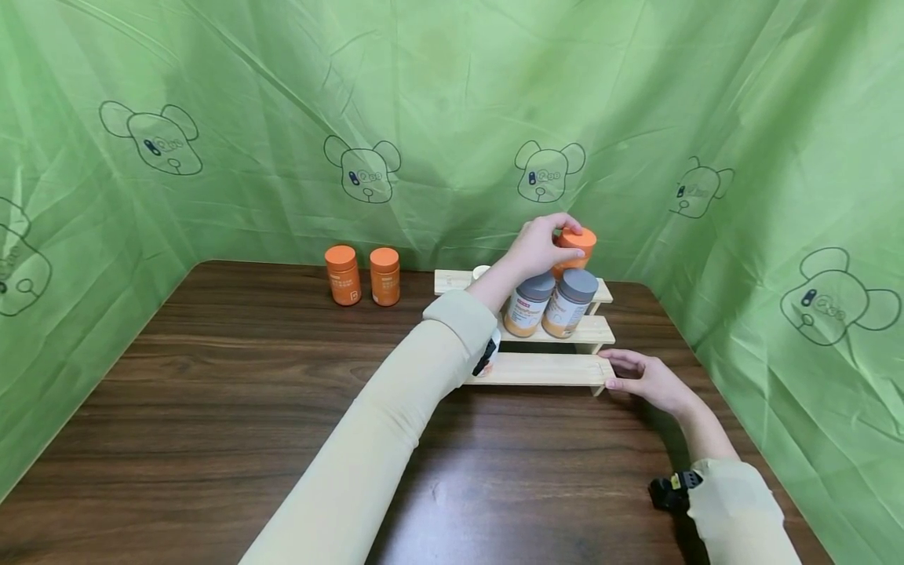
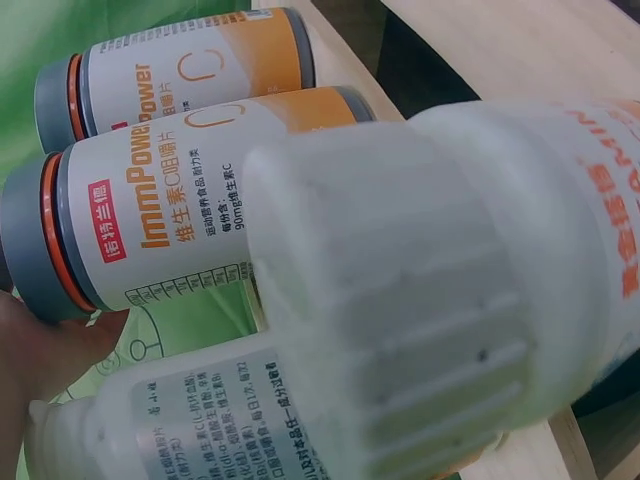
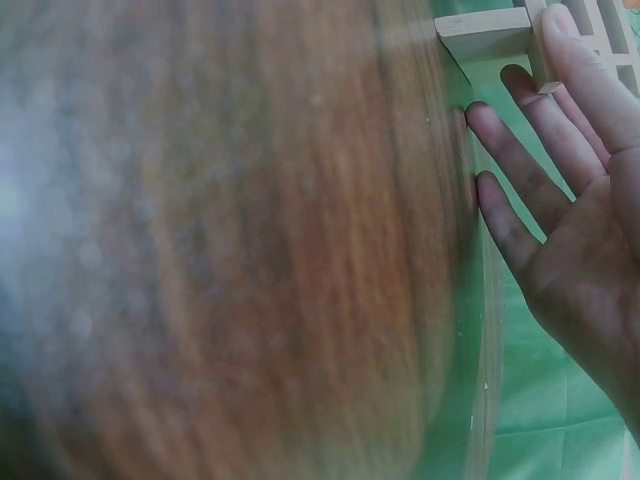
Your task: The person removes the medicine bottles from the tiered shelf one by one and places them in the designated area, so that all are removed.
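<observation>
The left hand (image 1: 540,245) has its grip curled round the orange bottle (image 1: 577,245) on the far top step of the wooden rack (image 1: 544,369). The right hand (image 1: 646,378), fingers straight, steadies the rack's near right corner. Best to lower the bottle gently, clear of the grey-capped bottles (image 1: 551,302) below.

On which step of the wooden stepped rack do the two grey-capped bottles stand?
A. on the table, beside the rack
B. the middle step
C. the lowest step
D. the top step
B: the two grey-capped bottles stand side by side on the middle step of the wooden stepped rack, with the lowest step below them.
</observation>
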`<action>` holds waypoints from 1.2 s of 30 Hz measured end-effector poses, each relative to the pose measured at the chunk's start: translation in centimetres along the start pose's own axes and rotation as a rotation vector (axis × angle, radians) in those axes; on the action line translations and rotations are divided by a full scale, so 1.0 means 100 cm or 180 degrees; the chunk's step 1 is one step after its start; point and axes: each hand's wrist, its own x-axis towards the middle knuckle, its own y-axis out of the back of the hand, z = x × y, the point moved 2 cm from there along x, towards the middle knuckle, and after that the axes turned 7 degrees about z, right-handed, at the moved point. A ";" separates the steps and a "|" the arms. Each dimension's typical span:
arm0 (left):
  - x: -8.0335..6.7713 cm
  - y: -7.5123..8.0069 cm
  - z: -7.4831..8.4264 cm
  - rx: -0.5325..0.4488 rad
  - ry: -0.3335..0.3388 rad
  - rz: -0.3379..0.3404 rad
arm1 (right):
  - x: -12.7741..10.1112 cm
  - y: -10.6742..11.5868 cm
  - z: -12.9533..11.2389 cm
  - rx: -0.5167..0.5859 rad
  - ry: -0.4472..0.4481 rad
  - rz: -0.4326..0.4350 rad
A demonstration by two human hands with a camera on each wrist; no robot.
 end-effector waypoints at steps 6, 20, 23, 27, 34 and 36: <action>-0.001 0.002 0.001 0.0092 -0.0023 0.0048 | 0.000 -0.001 -0.001 0.0000 -0.0035 0.0003; -0.002 0.025 0.015 0.0110 -0.0081 0.0261 | 0.000 0.000 0.000 0.0105 0.0011 -0.0005; -0.003 0.031 0.014 0.0085 -0.0045 0.0325 | 0.001 0.000 0.002 0.0093 0.0020 0.0007; -0.003 0.039 0.014 0.0038 -0.0007 0.0402 | 0.002 0.000 0.004 0.0041 0.0006 0.0025; -0.008 0.057 0.018 -0.0060 -0.0006 0.0523 | 0.002 -0.002 0.005 -0.0006 0.0115 0.0052; -0.010 0.063 0.020 -0.0085 -0.0024 0.0608 | 0.001 -0.002 0.005 -0.0057 0.0155 0.0067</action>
